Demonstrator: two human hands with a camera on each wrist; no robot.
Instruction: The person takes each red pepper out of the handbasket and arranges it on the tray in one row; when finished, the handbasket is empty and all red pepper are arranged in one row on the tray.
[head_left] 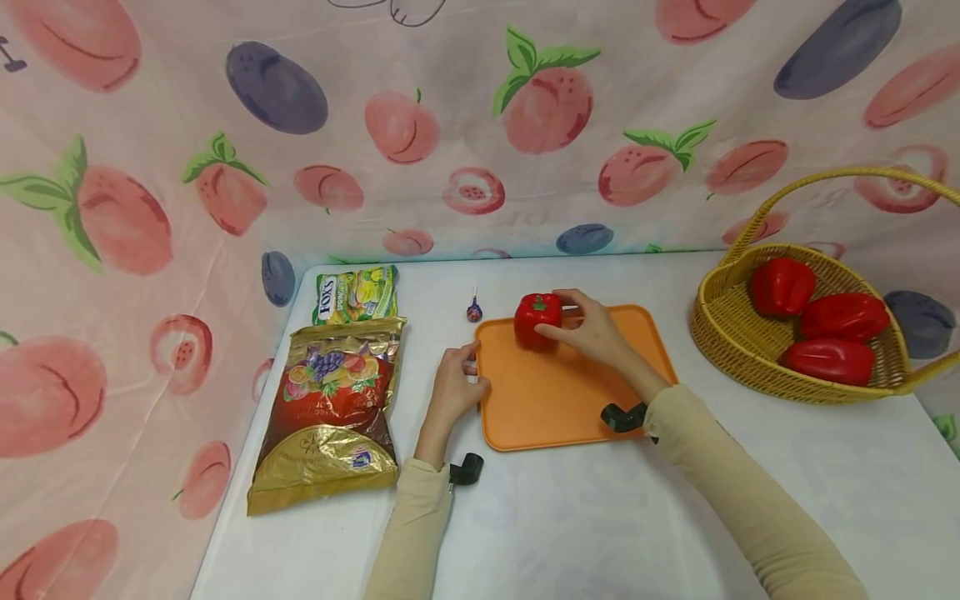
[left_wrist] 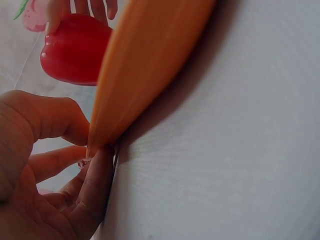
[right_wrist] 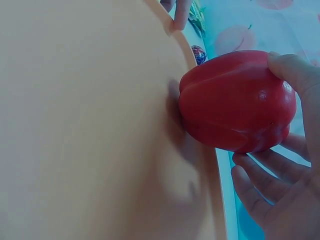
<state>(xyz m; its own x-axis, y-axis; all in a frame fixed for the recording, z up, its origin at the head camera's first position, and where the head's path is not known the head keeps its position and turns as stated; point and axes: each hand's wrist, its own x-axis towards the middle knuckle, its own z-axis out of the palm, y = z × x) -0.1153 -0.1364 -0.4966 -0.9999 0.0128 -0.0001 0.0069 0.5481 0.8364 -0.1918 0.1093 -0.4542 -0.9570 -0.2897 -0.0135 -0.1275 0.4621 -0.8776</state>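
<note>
My right hand holds a red bell pepper between thumb and fingers, over the back part of an orange tray. In the right wrist view the pepper has its base toward the tray surface and casts a shadow there; whether it touches is hard to tell. At the tray's left edge my left hand pinches the rim. The left wrist view has the thumb and fingers of that hand on either side of the tray rim.
A yellow wicker basket with red bell peppers stands at the right. On the left lie a large gold-and-red candy bag and a smaller green Fox's bag. Behind the tray's left corner is a lollipop. A fruit-print cloth hangs behind.
</note>
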